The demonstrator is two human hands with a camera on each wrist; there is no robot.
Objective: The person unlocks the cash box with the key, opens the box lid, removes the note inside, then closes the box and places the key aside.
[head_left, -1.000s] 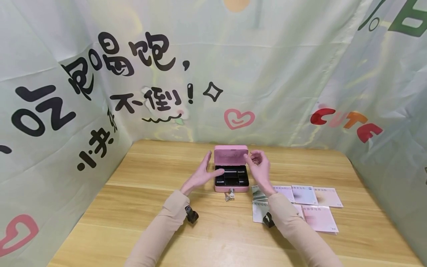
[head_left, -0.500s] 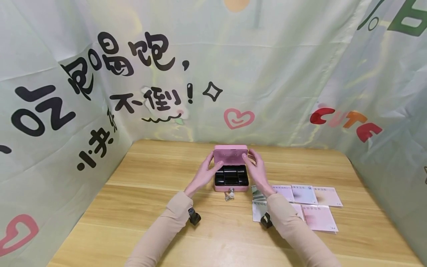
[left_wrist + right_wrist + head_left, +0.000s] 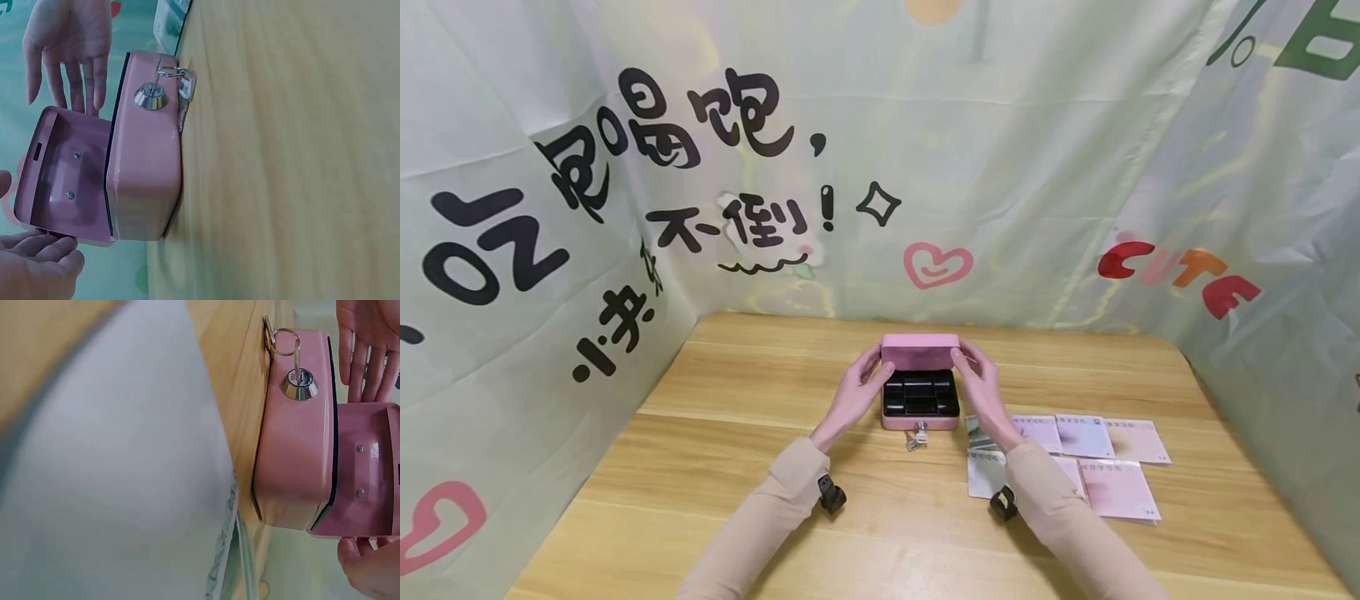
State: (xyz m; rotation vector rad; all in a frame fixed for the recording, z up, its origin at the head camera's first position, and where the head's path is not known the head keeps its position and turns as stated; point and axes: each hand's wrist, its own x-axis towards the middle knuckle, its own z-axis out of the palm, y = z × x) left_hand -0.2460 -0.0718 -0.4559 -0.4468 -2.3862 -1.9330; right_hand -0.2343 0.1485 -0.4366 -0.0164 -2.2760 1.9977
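A small pink cash box point(image 3: 920, 423) stands on the table, its lid point(image 3: 920, 357) raised and its black divided tray point(image 3: 919, 392) showing. My left hand point(image 3: 856, 392) is at the lid's left side, fingers extended along the outer edge and thumb near the front corner. Mirroring it on the right, my right hand point(image 3: 982, 390) has its fingertips at the lid's other side. From the left wrist, straight right-hand fingers point(image 3: 74, 81) reach the lid's edge, thumb apart. A key sits in the round lock point(image 3: 150, 96), with another key point(image 3: 186, 87) hanging from its ring.
Several banknote-like paper slips point(image 3: 1120, 490) lie in two rows right of the box, partly under the right forearm. The wooden table point(image 3: 760, 375) is backed by a printed cloth point(image 3: 1037, 167). A pale slip fills much of the right wrist view, close to the camera.
Both hands have closed in on the lid's sides, the right coming in from farther out. The lid has tipped slightly forward and down. Box body, keys and slips stay put.
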